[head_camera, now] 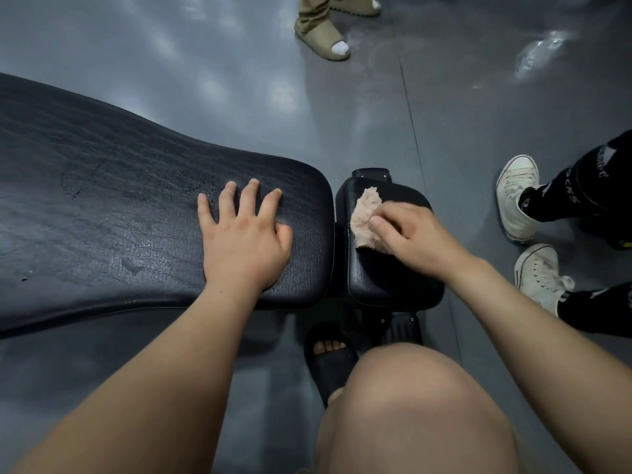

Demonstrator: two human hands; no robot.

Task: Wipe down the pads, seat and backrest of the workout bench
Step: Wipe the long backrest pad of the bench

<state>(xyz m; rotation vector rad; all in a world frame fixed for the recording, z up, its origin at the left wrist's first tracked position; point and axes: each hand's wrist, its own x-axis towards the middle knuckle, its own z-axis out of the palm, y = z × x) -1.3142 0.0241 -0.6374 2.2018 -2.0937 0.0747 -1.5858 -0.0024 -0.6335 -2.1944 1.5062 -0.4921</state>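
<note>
Cloth [366, 217]: pinkish, crumpled, laid on the top face of the small black pad [383, 282], toward its far left part, and partly covered by the right hand [410, 234].
Right hand: fingers curled down over the near edge of the cloth, which is gripped and pressed against the pad.
Small black pad: set just beside the end of the long black pad [119, 206], with a narrow gap between them.
Left hand [244, 234]: laid flat, palm down, on the long black pad near that end. Fingers are straight and spread, nothing held.
Grey floor [342, 124]: beneath the bench.
Black sandal [328, 357]: worn, seen below the small black pad.
White sneakers [516, 196] and tan sandal [323, 41]: worn by bystanders.
</note>
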